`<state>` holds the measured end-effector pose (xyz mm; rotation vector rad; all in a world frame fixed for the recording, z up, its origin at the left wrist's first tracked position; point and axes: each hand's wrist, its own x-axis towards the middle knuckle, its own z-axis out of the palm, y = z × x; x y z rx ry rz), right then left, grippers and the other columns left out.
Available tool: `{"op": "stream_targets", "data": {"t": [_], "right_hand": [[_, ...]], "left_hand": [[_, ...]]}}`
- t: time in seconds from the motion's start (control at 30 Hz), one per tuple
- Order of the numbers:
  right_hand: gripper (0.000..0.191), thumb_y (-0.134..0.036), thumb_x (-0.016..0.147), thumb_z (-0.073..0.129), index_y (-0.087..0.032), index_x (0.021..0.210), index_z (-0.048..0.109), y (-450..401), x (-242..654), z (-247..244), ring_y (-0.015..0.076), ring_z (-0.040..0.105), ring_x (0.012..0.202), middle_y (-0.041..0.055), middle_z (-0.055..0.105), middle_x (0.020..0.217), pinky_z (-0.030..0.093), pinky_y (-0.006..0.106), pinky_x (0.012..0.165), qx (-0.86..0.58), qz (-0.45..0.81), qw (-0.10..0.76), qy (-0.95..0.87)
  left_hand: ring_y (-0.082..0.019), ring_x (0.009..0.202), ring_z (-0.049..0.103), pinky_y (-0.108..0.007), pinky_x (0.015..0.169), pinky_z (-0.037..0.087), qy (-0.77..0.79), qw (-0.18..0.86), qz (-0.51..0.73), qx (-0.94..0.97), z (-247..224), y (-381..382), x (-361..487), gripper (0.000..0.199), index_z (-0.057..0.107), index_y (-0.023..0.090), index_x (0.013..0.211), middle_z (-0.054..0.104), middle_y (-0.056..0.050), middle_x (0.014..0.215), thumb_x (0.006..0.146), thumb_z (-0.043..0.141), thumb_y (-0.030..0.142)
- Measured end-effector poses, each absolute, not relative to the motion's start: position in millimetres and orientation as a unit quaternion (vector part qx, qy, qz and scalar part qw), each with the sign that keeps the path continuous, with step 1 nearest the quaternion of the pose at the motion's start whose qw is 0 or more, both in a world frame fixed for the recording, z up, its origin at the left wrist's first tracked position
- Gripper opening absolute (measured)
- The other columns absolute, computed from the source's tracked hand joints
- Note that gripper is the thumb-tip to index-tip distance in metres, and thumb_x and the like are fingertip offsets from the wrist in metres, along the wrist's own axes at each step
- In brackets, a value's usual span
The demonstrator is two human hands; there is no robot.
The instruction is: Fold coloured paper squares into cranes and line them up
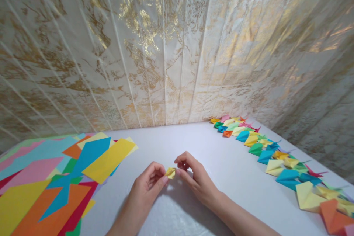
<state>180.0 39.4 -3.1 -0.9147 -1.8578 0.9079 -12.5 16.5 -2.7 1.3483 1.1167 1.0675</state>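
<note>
A small folded piece of yellow paper [170, 172] is pinched between the thumb and fingers of my left hand [148, 184], a little above the white table. My right hand [197, 177] is close by on the other side, its thumb tip at the paper's right point. Its index finger is bent and stands apart from the thumb; I cannot tell whether the thumb presses on the paper. The folds on the piece are too small to make out fully.
Loose coloured paper sheets [110, 160] overlap across the left of the white table [163, 142]. Rows of folded paper cranes [256, 149] line the right side. Behind the table hangs a white curtain with gold patterns [155, 62].
</note>
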Motion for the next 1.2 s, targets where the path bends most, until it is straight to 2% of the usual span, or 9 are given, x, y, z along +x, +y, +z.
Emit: {"op": "stream_targets", "data": {"t": [0.2, 0.33, 0.43, 0.63, 0.77, 0.87, 0.97, 1.1, 1.2], "right_hand": [[0.009, -0.018, 0.095, 0.061, -0.020, 0.093, 0.069, 40.4, 179.5, -3.2, 0.0188, 0.057, 0.090, 0.0047, 0.059, 0.092, 0.046, 0.028, 0.079, -0.330, 0.249, 0.408, -0.814], [0.012, -0.015, 0.094, 0.062, -0.019, 0.088, 0.071, 39.6, 178.3, -7.5, 0.0186, 0.058, 0.083, 0.0049, 0.063, 0.086, 0.045, 0.028, 0.074, -0.330, 0.207, 0.389, -0.835], [0.013, -0.016, 0.094, 0.062, -0.019, 0.087, 0.072, 38.6, 177.0, -8.1, 0.0161, 0.059, 0.076, 0.0038, 0.063, 0.084, 0.045, 0.025, 0.069, -0.334, 0.248, 0.397, -0.818], [0.013, -0.025, 0.087, 0.069, -0.019, 0.076, 0.068, 37.8, 173.3, -2.8, 0.0131, 0.059, 0.067, 0.0002, 0.063, 0.077, 0.046, 0.023, 0.063, -0.386, 0.440, 0.451, -0.673], [0.022, -0.038, 0.084, 0.071, -0.018, 0.080, 0.063, 38.0, 169.0, -2.7, 0.0135, 0.060, 0.062, 0.0002, 0.067, 0.072, 0.048, 0.024, 0.059, -0.389, 0.547, 0.481, -0.564], [0.030, -0.046, 0.084, 0.072, -0.018, 0.084, 0.062, 38.1, 166.0, -3.6, 0.0158, 0.064, 0.068, 0.0026, 0.070, 0.076, 0.051, 0.027, 0.064, -0.365, 0.567, 0.520, -0.523], [0.032, -0.049, 0.084, 0.072, -0.019, 0.084, 0.061, 37.6, 165.3, -3.1, 0.0166, 0.065, 0.071, 0.0038, 0.070, 0.080, 0.051, 0.029, 0.067, -0.357, 0.567, 0.535, -0.515], [0.030, -0.048, 0.086, 0.070, -0.019, 0.083, 0.061, 35.7, 167.5, -1.3, 0.0154, 0.063, 0.070, 0.0029, 0.069, 0.081, 0.051, 0.029, 0.069, -0.364, 0.525, 0.524, -0.563], [0.027, -0.045, 0.088, 0.069, -0.019, 0.083, 0.061, 34.5, 168.7, -1.3, 0.0150, 0.062, 0.071, 0.0027, 0.068, 0.081, 0.050, 0.029, 0.070, -0.362, 0.509, 0.512, -0.589]], "left_hand": [[-0.018, 0.080, 0.062, -0.026, 0.075, 0.049, 0.483, 0.468, 0.405, 0.619, -3.6, 14.0, -13.5, 0.012, 0.057, 0.023, 0.085, 0.062, 0.002, 0.081, 0.088, 0.059, 0.034], [-0.019, 0.083, 0.062, -0.028, 0.077, 0.046, 0.488, 0.310, 0.382, 0.721, -4.3, 11.5, -16.1, 0.008, 0.061, 0.024, 0.082, 0.064, 0.001, 0.085, 0.089, 0.057, 0.023], [-0.018, 0.083, 0.060, -0.027, 0.077, 0.045, 0.466, 0.239, 0.414, 0.745, -1.4, 12.8, -17.9, 0.013, 0.063, 0.024, 0.076, 0.063, 0.001, 0.082, 0.088, 0.059, 0.020], [-0.015, 0.074, 0.061, -0.022, 0.069, 0.048, 0.475, 0.336, 0.478, 0.658, 7.6, 13.7, -16.2, 0.019, 0.060, 0.023, 0.071, 0.061, 0.003, 0.077, 0.088, 0.061, 0.031], [-0.017, 0.083, 0.065, -0.023, 0.073, 0.051, 0.508, 0.402, 0.503, 0.572, 5.5, 10.3, -13.1, 0.021, 0.063, 0.023, 0.083, 0.068, 0.000, 0.090, 0.089, 0.061, 0.043], [-0.018, 0.089, 0.066, -0.025, 0.079, 0.053, 0.504, 0.427, 0.531, 0.531, 1.7, 9.1, -10.9, 0.023, 0.063, 0.022, 0.086, 0.069, -0.003, 0.100, 0.087, 0.063, 0.045], [-0.018, 0.083, 0.067, -0.026, 0.077, 0.055, 0.490, 0.447, 0.537, 0.521, -1.1, 8.7, -10.4, 0.025, 0.062, 0.022, 0.088, 0.070, -0.003, 0.096, 0.087, 0.064, 0.047], [-0.021, 0.094, 0.068, -0.027, 0.083, 0.053, 0.503, 0.439, 0.473, 0.575, -0.3, 8.8, -12.0, 0.030, 0.066, 0.023, 0.104, 0.072, -0.004, 0.101, 0.085, 0.068, 0.046], [-0.022, 0.090, 0.069, -0.026, 0.081, 0.052, 0.514, 0.424, 0.427, 0.612, 3.8, 9.8, -12.6, 0.028, 0.072, 0.023, 0.098, 0.076, -0.003, 0.097, 0.085, 0.067, 0.048]]}}
